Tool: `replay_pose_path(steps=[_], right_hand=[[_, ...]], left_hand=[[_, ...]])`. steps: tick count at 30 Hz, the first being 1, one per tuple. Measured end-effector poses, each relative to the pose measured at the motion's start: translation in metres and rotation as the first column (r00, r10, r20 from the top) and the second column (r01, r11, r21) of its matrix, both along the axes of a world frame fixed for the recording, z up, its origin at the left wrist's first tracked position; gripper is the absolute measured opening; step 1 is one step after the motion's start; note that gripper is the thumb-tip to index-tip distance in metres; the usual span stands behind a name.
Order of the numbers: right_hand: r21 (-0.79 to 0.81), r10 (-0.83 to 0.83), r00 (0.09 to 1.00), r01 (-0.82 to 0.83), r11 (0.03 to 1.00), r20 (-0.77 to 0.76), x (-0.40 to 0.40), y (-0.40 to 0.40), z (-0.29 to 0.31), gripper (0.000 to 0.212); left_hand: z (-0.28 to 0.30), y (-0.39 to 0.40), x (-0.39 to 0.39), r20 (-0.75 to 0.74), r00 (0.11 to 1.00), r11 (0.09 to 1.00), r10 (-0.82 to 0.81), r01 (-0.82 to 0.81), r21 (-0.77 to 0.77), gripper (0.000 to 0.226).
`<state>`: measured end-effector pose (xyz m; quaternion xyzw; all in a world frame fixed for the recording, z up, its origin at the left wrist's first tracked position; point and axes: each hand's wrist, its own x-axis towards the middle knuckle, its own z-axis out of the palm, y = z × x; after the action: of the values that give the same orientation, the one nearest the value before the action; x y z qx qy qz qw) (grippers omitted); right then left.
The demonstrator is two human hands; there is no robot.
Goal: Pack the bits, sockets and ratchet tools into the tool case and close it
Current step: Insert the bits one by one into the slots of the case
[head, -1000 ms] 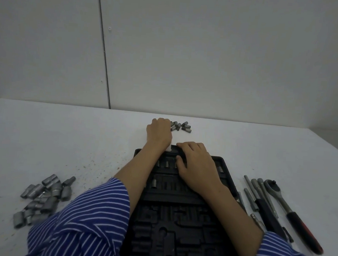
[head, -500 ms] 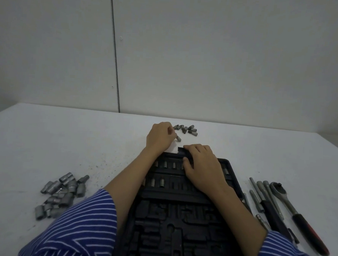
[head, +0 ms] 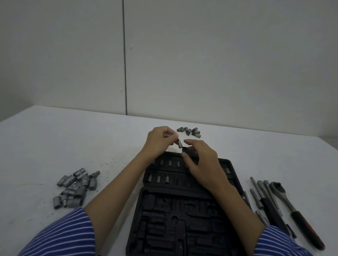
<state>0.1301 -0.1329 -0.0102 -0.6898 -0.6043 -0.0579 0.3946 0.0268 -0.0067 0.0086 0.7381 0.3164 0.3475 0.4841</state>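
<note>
Hands are meeting above the far edge of the open tool case, which is lying in the middle of the counter near its front edge. The left hand is pinching a small bit between its fingertips. The right hand is holding a small black holder just beside that bit. Loose bits are lying toward the far edge, sockets toward the left edge, and the ratchet with extension bars toward the right edge.
</note>
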Motion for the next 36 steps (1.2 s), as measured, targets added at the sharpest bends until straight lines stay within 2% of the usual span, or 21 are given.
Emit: replay_pose_path(steps=[5,11,14,19,24,27,32,36], right_hand=[[0.039,0.131,0.991,-0.13,0.991,-0.026,-0.001,-0.001,0.003,0.034],[0.058,0.18,0.983,-0.181,0.982,0.018,-0.004,-0.003,0.004,0.033],[0.056,0.192,0.981,-0.194,0.979,0.039,-0.004,-0.003,0.007,0.033],[0.031,0.149,0.987,-0.148,0.989,-0.054,-0.007,-0.009,0.017,0.027],[-0.074,0.127,0.978,-0.141,0.987,-0.167,-0.01,-0.019,0.024,0.024],[-0.103,0.106,0.978,-0.126,0.987,-0.182,-0.014,-0.028,0.021,0.021],[-0.142,0.1,0.981,-0.125,0.982,-0.169,-0.021,-0.037,0.008,0.022],[-0.173,0.101,0.975,-0.136,0.975,-0.197,-0.023,-0.038,0.001,0.023]], left_hand=[[-0.001,-0.011,-0.011,0.001,0.999,0.998,-0.042,0.042,-0.046,0.006],[-0.004,-0.017,-0.019,-0.01,1.0,1.0,-0.013,0.013,-0.019,0.005],[-0.006,-0.019,-0.022,-0.027,1.0,0.999,0.01,-0.008,0.051,0.007],[-0.011,-0.024,-0.027,-0.054,0.998,0.972,0.011,0.002,0.237,0.01],[-0.015,-0.027,-0.028,-0.144,0.99,0.933,0.009,0.044,0.358,0.014],[-0.02,-0.027,-0.028,-0.236,0.971,0.898,0.031,0.077,0.433,0.017],[-0.031,-0.028,-0.027,-0.32,0.946,0.884,0.057,0.102,0.457,0.023],[-0.033,-0.027,-0.027,-0.326,0.943,0.88,0.061,0.104,0.464,0.022]])
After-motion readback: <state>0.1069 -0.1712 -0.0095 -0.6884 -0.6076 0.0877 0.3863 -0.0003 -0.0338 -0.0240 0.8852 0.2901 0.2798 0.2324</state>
